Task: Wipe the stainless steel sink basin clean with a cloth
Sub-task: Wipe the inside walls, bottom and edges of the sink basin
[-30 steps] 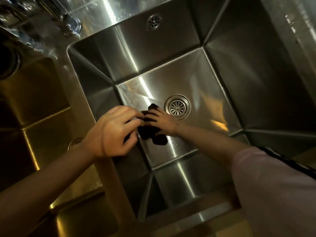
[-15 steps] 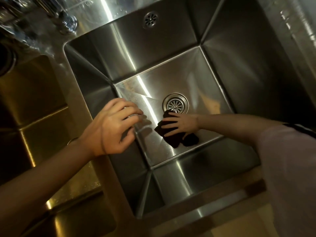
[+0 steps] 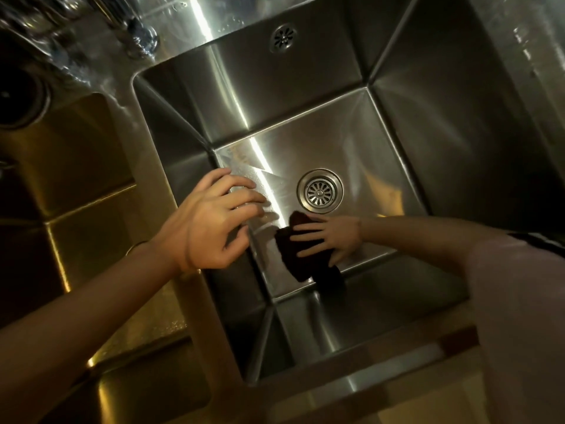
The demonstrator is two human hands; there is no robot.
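Grip, right hand (image 3: 331, 237): fingers laid out straight and spread flat over the dark cloth (image 3: 301, 255), pressing it against the floor of the sink (image 3: 428, 148) rather than pinching it; cloth sits on the near half of the floor, just in front of the drain (image 3: 319, 191), its far tip close to the drain rim, its near edge reaching the crease where the floor meets the front wall. Left hand (image 3: 208, 221): raised above the left side of the basin, fingers loosely curved, holding nothing, touching nothing that can be made out.

Change over the last second: both hands were together at the cloth, left of the drain; the left hand has since let go and lifted clear; the right hand has carried the cloth alone, rightwards and toward the front wall, then back slightly to the left, below the drain. Judgement: two-handed arranging of the cloth is over; one-handed wiping strokes are under way.

Floor left of the drain shows a dull streaked patch (image 3: 244, 169) under the bright reflection, possibly residue or water film; cannot tell which. Walls, corners and overflow grille (image 3: 283, 37) on the back wall appear not yet reached; task judged early. Second basin (image 3: 91, 142) lies to the left, in yellowish light.
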